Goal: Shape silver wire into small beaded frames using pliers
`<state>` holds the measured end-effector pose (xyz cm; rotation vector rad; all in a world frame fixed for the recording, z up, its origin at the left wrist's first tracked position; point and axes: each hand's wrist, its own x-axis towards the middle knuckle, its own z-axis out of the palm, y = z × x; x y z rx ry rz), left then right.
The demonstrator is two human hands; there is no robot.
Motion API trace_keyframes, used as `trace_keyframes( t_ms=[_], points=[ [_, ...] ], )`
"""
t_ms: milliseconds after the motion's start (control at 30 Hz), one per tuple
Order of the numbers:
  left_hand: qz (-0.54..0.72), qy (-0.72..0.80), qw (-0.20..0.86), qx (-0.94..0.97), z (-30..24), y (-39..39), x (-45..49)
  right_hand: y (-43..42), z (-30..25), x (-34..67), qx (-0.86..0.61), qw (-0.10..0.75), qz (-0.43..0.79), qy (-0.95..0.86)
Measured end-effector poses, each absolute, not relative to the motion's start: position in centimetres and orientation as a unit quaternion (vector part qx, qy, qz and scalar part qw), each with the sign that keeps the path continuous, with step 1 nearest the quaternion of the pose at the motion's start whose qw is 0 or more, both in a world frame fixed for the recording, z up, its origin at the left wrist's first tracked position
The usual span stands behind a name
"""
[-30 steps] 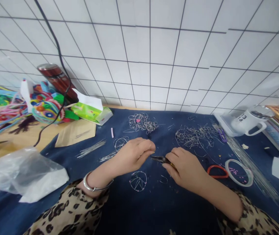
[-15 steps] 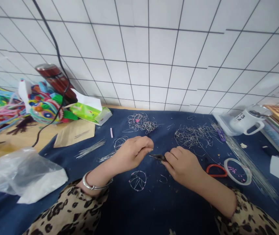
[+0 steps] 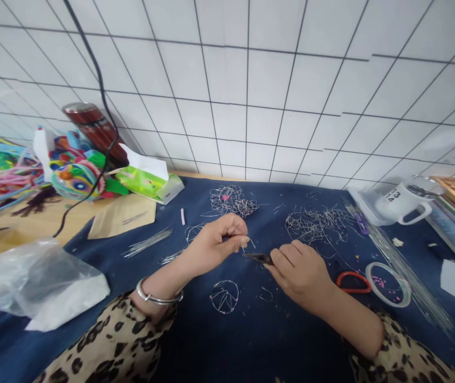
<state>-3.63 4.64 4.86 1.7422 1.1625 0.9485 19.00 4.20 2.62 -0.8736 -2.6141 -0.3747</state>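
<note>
My left hand [image 3: 221, 240] pinches a short piece of thin silvery wire [image 3: 252, 242] between thumb and fingers. Closed round the handles of dark pliers [image 3: 258, 258], my right hand [image 3: 301, 271] holds their pointed jaws just below the left fingertips. Whether the jaws touch the wire I cannot tell. Below the hands, a round wire frame with pink beads [image 3: 225, 297] lies on the dark blue cloth [image 3: 219, 351]. A small bent wire [image 3: 266, 294] rests to its right.
Tangled wire heaps [image 3: 319, 223] and a beaded wire bundle [image 3: 231, 199] lie behind the hands. At right are a ring-shaped dish of pink beads [image 3: 406, 284], a red-orange handle [image 3: 341, 282], long straight wires [image 3: 414, 282] and a white mug [image 3: 397, 205]. A plastic bag [image 3: 40, 282] lies left.
The left hand has turned slightly, so its thumb and the wire piece show more clearly. The pliers remain close below it. The whole view has shifted a little.
</note>
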Motion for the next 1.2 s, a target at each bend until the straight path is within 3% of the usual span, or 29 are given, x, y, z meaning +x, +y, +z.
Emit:
trace_keyframes(
  t_ms=[133,367,900,1200],
  points=[
    [0.413,0.447,0.513,0.606,4.6,4.8,-3.4,4.2,2.8,18.8,-0.338,0.191,-0.097,-0.917],
    [0.415,0.477,0.432,0.643,4.4,4.4,-3.2,4.3,2.8,18.9,-0.352,0.181,-0.086,-0.914],
    [0.389,0.501,0.447,0.631,3.5,5.1,-3.3,4.4,2.8,19.1,-0.337,0.179,-0.171,-0.908],
    [0.347,0.458,0.31,0.757,3.8,4.5,-3.0,3.6,2.9,18.7,-0.337,0.149,-0.105,-0.924]
  ],
)
